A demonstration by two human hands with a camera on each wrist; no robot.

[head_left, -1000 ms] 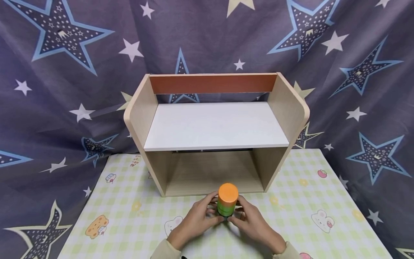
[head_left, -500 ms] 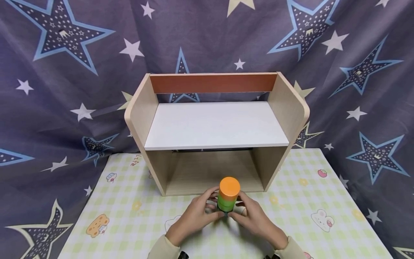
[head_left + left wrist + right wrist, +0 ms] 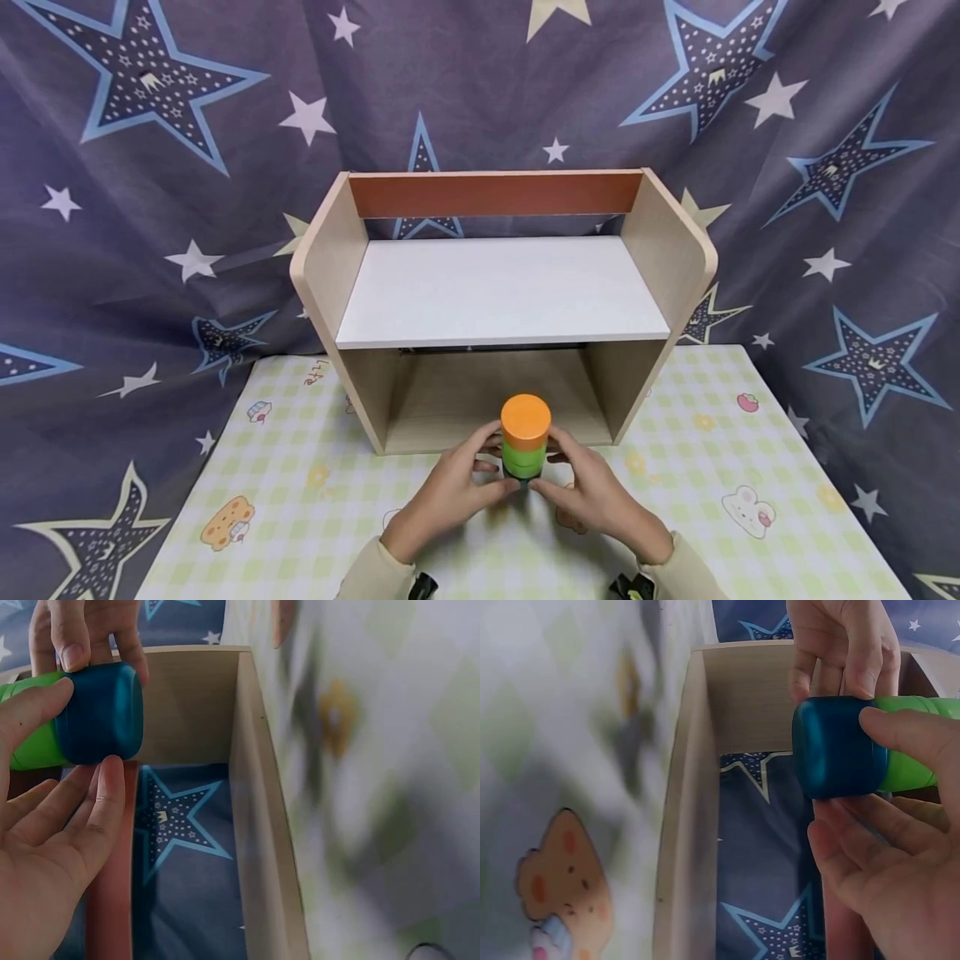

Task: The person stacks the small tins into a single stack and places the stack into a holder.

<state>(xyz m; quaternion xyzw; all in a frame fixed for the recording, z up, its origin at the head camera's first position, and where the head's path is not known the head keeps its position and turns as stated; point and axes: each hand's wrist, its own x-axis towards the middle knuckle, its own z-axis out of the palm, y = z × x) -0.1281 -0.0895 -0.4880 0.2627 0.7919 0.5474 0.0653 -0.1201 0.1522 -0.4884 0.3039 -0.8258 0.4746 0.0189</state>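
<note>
An upright stack of cup-like pieces (image 3: 526,437), orange on top, green in the middle and dark blue at the bottom, is held between both hands in front of the shelf. My left hand (image 3: 450,492) grips it from the left, and my right hand (image 3: 592,492) grips it from the right. Both thumbs press the near side low down, while the other fingers curve round the sides. In the left wrist view the blue bottom piece (image 3: 101,712) shows its rounded base, off the table. The right wrist view shows that blue piece (image 3: 840,746) between the fingers of both hands.
A small wooden shelf unit (image 3: 480,292) with a white upper board and a reddish back rail stands just beyond the hands. Its lower compartment (image 3: 491,400) faces me. A checked tablecloth (image 3: 285,500) covers the table, and a star-patterned curtain (image 3: 480,83) hangs behind.
Both hands have moved the stack upward and slightly forward, towards the shelf. Their grip on it looks the same, and the shelf has stayed in place.
</note>
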